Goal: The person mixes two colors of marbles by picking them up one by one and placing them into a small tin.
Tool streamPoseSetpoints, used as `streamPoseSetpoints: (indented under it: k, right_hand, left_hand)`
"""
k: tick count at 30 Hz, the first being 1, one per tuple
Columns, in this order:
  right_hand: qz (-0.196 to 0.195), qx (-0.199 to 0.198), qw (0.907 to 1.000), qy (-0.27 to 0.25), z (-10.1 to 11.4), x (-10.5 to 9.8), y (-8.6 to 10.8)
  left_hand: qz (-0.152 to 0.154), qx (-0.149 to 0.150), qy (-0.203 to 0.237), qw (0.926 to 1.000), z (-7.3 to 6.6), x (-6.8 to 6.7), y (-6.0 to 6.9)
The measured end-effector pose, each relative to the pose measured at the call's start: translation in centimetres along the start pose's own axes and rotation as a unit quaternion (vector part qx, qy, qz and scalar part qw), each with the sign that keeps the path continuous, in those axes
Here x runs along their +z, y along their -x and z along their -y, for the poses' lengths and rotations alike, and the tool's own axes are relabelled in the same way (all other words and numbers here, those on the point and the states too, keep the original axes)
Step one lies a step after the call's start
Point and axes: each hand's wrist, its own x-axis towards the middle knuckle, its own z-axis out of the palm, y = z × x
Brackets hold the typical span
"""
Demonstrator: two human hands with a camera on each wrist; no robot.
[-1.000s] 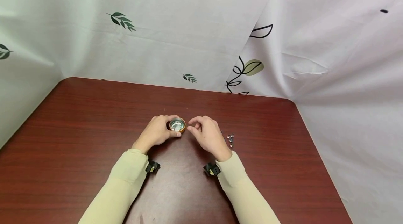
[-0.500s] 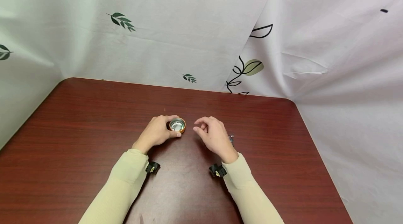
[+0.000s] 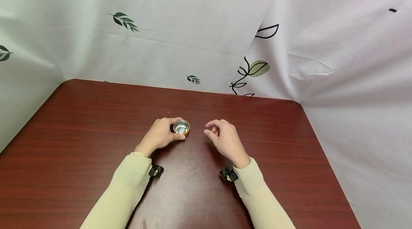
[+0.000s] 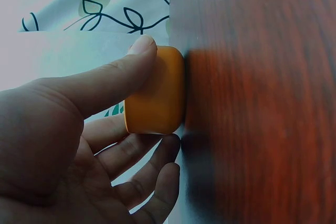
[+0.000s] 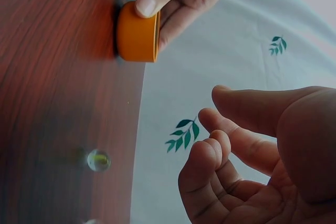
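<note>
A small round orange tin [image 3: 181,128] with a silvery inside stands on the table, shiny glints at its bottom too small to make out. My left hand [image 3: 160,132] grips it from the left, thumb on the near side and fingers on the far side. In the left wrist view the tin's orange wall [image 4: 157,93] shows under the thumb. To the right of the tin, my right hand [image 3: 225,138] hovers over the table with loosely bent fingers and nothing between them. The right wrist view has a clear glass marble [image 5: 98,160] with a yellow-green core on the table.
The dark red wooden table [image 3: 96,122] ends at a pale cloth backdrop [image 3: 161,36] with leaf prints. At the lower edge of the right wrist view, part of a second glassy piece [image 5: 92,221] shows. Black wrist straps [image 3: 156,171] sit at both cuffs.
My right hand has moved right, away from the tin, and now hides the small glassy pieces seen beside it earlier in the head view. The left hand and the tin have stayed put.
</note>
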Motion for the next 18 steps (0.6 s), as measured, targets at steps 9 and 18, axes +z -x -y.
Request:
streamPoseSetpoints:
  k: [9,18]
  right_hand:
    - [-0.009,0.009,0.9999,0.008,-1.1,-0.9,0.5]
    - [-0.008,0.013,0.9998,0.008,-1.9,-1.7,0.8]
  left_hand:
    - [0.004,-0.004,0.0,1.0,0.0,0.0,0.0]
    - [0.007,-0.005,0.001,1.0,-0.1,-0.1,0.1]
